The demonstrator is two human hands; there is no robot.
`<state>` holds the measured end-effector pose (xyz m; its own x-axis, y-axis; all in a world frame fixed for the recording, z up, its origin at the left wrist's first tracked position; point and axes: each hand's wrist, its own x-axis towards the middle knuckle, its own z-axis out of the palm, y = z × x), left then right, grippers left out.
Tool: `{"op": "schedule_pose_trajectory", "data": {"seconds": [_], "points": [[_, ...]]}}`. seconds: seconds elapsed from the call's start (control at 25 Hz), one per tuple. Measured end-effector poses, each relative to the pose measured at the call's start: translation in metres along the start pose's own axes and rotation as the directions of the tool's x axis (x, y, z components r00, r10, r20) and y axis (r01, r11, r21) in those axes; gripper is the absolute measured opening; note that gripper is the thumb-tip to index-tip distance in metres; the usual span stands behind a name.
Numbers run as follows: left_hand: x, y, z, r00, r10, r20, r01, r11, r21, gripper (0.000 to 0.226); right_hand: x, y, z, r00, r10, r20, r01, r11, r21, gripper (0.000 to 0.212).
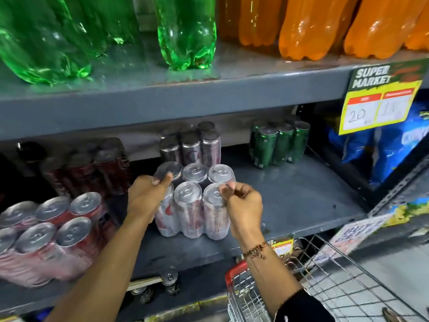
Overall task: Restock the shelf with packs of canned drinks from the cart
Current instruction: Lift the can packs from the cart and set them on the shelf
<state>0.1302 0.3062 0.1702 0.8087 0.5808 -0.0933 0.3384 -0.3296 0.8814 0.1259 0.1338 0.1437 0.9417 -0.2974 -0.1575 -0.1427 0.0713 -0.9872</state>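
A shrink-wrapped pack of silver cans point(189, 205) stands on the grey middle shelf point(301, 196). My left hand point(146, 194) grips the pack's left side, fingers over a top can. My right hand point(241, 203) pinches the wrap at the pack's front right can. Behind it stands another silver pack point(191, 147). The wire cart point(325, 282) with a red rim is at the lower right, below the shelf edge.
Red can packs point(46, 235) fill the shelf's left side, with darker ones point(97, 168) behind. A green can pack point(276, 142) stands at the back right. Green bottles point(185, 31) and orange bottles point(313, 26) stand on the upper shelf. A yellow price sign point(380, 98) hangs at the right.
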Motion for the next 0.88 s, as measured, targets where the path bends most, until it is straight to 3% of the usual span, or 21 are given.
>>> {"op": "schedule_pose_trajectory", "data": {"seconds": [0.08,0.16,0.24,0.28,0.32,0.36,0.4,0.44,0.52,0.6,0.68,0.72,0.8,0.88], "points": [[-0.011,-0.006,0.009,0.983,0.077,-0.164,-0.088,0.994,-0.064,0.044,-0.004,0.001,-0.003,0.998,-0.035,0.053,0.035,0.999,0.004,0.021],[-0.024,-0.019,0.027,0.931,0.018,-0.364,-0.133,0.947,-0.294,0.039,-0.009,0.005,-0.021,0.996,-0.039,0.083,0.041,0.999,-0.017,0.035],[-0.055,-0.029,0.055,0.888,-0.105,-0.449,-0.174,0.826,-0.536,0.055,-0.014,0.015,-0.054,0.996,-0.055,0.072,0.059,0.997,-0.057,0.026],[-0.083,-0.037,0.076,0.896,-0.118,-0.429,-0.167,0.804,-0.571,0.063,-0.018,0.027,-0.082,0.998,-0.050,0.030,0.052,0.996,-0.069,0.015],[-0.119,-0.045,0.102,0.930,-0.105,-0.352,-0.120,0.819,-0.561,0.068,-0.022,0.042,-0.115,1.000,-0.015,-0.021,0.014,0.998,-0.068,0.006],[-0.161,-0.052,0.127,0.977,-0.065,-0.204,-0.052,0.852,-0.520,0.069,-0.027,0.062,-0.151,0.995,0.044,-0.086,-0.050,0.996,-0.068,0.013],[-0.206,-0.062,0.153,0.999,-0.033,0.001,0.030,0.895,-0.445,0.064,-0.032,0.088,-0.191,0.980,0.107,-0.167,-0.123,0.989,-0.084,0.020],[-0.252,-0.071,0.179,0.972,-0.044,0.229,0.124,0.928,-0.350,0.056,-0.040,0.114,-0.230,0.952,0.162,-0.258,-0.203,0.969,-0.138,0.024],[-0.326,-0.104,0.231,0.791,-0.229,0.567,0.352,0.929,-0.116,0.048,-0.064,0.163,-0.302,0.874,0.296,-0.386,-0.425,0.849,-0.313,0.024],[-0.362,-0.140,0.269,0.658,-0.454,0.601,0.464,0.873,0.150,0.052,-0.093,0.206,-0.349,0.815,0.391,-0.428,-0.570,0.677,-0.466,0.013],[-0.395,-0.181,0.300,0.601,-0.587,0.542,0.442,0.809,0.387,0.056,-0.115,0.253,-0.384,0.813,0.430,-0.392,-0.576,0.496,-0.650,0.044],[-0.410,-0.202,0.310,0.570,-0.644,0.510,0.460,0.765,0.451,0.056,-0.122,0.276,-0.398,0.827,0.441,-0.348,-0.531,0.410,-0.742,0.063],[-0.440,-0.228,0.317,0.427,-0.744,0.514,0.585,0.661,0.471,0.058,-0.130,0.309,-0.419,0.805,0.486,-0.339,-0.513,0.284,-0.810,0.085],[-0.466,-0.245,0.311,0.208,-0.768,0.605,0.780,0.504,0.372,0.061,-0.126,0.310,-0.431,0.793,0.496,-0.354,-0.529,0.272,-0.804,0.072]]}}
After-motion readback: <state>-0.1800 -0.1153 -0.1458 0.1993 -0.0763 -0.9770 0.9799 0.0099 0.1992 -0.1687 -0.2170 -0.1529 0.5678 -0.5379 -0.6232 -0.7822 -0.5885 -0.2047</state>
